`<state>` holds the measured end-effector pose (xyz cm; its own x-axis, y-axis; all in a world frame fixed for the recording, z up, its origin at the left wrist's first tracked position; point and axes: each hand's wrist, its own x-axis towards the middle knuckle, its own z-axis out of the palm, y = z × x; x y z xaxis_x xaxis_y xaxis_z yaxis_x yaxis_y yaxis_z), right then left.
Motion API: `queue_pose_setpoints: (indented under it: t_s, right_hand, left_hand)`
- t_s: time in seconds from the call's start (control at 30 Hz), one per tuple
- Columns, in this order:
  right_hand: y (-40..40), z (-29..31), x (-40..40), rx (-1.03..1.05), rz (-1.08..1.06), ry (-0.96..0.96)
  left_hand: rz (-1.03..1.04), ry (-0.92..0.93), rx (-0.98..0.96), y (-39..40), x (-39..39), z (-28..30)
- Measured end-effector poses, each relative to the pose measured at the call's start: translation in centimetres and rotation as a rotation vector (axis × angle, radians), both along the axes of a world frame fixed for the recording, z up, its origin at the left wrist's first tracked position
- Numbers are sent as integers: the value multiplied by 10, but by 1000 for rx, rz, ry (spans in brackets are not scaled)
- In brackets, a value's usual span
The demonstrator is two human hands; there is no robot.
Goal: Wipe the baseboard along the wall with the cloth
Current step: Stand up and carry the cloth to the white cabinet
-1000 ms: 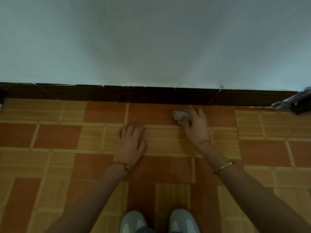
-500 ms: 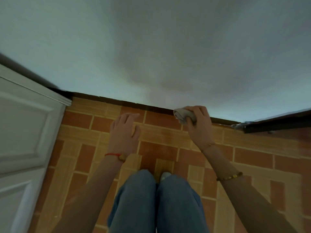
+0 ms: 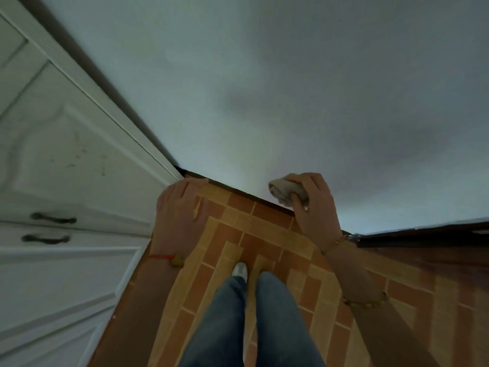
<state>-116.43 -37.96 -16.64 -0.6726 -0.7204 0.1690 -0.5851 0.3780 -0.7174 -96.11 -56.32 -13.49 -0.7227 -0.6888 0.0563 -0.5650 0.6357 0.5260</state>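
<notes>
Cloth bunched in the right hand at the baseboard

The right hand (image 3: 315,205) grips a crumpled grey cloth (image 3: 287,191), fingers curled around it, pressing it where the dark baseboard (image 3: 243,193) meets the pale wall (image 3: 291,88). The left hand (image 3: 181,205) is spread flat, palm down, over the brick-patterned floor (image 3: 251,234) beside a white panelled cabinet (image 3: 60,181).

White cabinet (image 3: 60,181), perhaps drawers; patterned floor (image 3: 264,239).

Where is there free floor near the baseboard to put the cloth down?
Bare tiles lie between the left hand and the right hand, below the baseboard. Lower down, the legs crowd the floor.
</notes>
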Motion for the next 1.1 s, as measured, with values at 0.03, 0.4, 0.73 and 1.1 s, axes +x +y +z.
queue_pose_setpoints:
  t_s: [0.03,0.4,0.73,1.1]
  right_hand:
    - [0,14,2,-11,24,10]
    - [46,69,-25,-66,317,-6]
    - [76,102,-31,-31,629,-4]
    - [82,112,51,28,956,-33]
  left_hand:
    - [13,5,-16,3,6,17]
    - [333,19,-128,94,44,95]
    - [733,34,-129,243,74,107]
    - [1087,18,-78,357,130,108]
